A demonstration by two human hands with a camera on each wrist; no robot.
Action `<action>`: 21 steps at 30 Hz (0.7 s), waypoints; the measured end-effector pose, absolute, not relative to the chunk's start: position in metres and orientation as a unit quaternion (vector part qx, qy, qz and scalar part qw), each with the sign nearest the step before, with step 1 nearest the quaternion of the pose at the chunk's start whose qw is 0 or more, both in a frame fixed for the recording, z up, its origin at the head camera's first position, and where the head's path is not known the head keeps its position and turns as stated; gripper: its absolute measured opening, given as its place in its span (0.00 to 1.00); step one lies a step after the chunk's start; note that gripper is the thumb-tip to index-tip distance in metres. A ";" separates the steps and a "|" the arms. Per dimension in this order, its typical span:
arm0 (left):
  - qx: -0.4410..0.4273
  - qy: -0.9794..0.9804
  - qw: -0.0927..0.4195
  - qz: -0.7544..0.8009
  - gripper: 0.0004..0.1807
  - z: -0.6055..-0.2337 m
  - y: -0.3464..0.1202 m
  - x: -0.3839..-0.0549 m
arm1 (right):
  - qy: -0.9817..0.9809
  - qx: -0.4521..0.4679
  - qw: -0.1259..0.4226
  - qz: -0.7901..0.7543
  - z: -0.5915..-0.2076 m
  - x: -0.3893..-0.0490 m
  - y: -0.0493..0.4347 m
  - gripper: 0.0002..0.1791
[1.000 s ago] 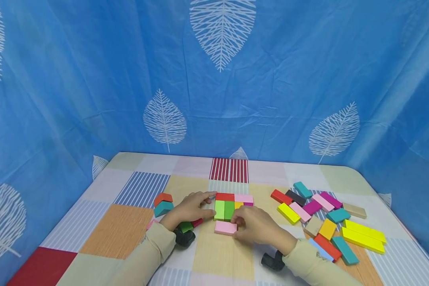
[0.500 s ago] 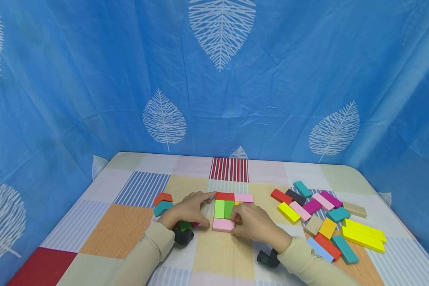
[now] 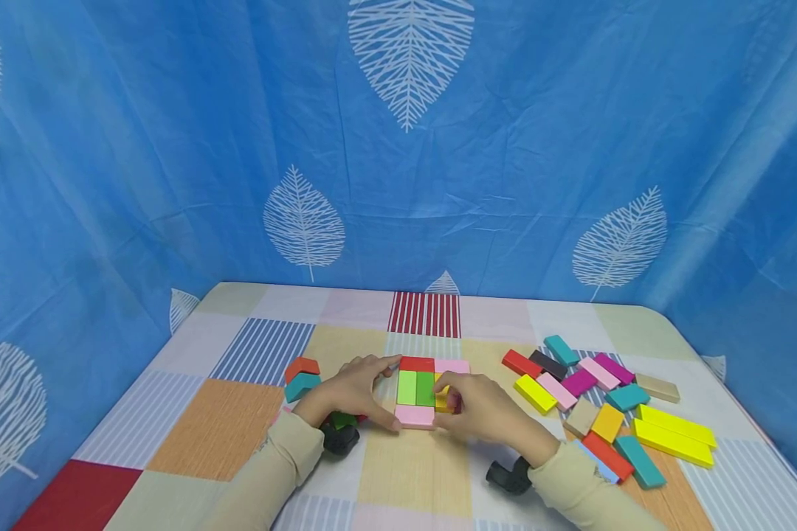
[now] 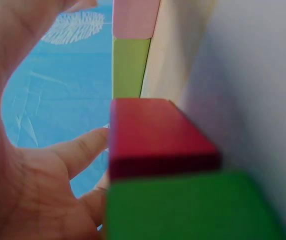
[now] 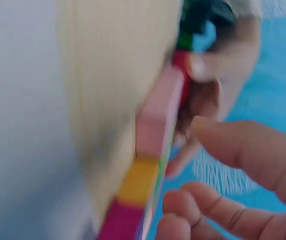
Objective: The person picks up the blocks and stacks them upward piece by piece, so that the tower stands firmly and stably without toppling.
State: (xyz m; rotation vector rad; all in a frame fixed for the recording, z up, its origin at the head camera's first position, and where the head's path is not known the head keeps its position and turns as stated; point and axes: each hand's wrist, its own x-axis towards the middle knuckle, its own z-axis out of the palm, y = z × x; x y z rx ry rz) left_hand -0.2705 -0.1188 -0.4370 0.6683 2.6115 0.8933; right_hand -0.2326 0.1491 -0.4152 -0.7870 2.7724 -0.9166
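Observation:
Flat blocks lie together mid-table in the head view: a red block [image 3: 416, 364] and a pink block [image 3: 452, 366] at the back, a light green block [image 3: 407, 389], a dark green block [image 3: 425, 389] and an orange block [image 3: 441, 391] before them. Across the front of the green pair lies another pink block [image 3: 415, 417]. My left hand [image 3: 352, 391] spreads along the left side, index fingertip by the red block, thumb beside the front pink one. At the right is my right hand [image 3: 481, 413], loosely bent and holding nothing; it hides part of the orange and magenta blocks.
At right lies a loose group of coloured blocks, including long yellow ones [image 3: 674, 440] and a teal block [image 3: 640, 462]. Orange-red and teal blocks [image 3: 302, 386] lie left of my left hand. A green block [image 3: 343, 420] sits under that wrist. A blue curtain [image 3: 398, 184] stands behind the table.
The front pink block has moved back and slightly left against the green blocks. My right fingers have let go of it. My left thumb has shifted from the light green block toward the pink one.

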 end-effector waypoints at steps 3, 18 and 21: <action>0.229 0.911 0.148 0.310 0.62 -0.438 -0.118 -0.271 | 0.898 -0.264 0.071 -0.345 -0.412 -0.240 0.170 0.16; 0.234 0.909 0.149 0.310 0.61 -0.438 -0.119 -0.269 | 0.857 -0.204 0.105 -0.461 -0.405 -0.263 0.280 0.21; 0.237 0.909 0.147 0.308 0.61 -0.439 -0.119 -0.270 | 0.852 -0.203 0.122 -0.467 -0.407 -0.266 0.296 0.23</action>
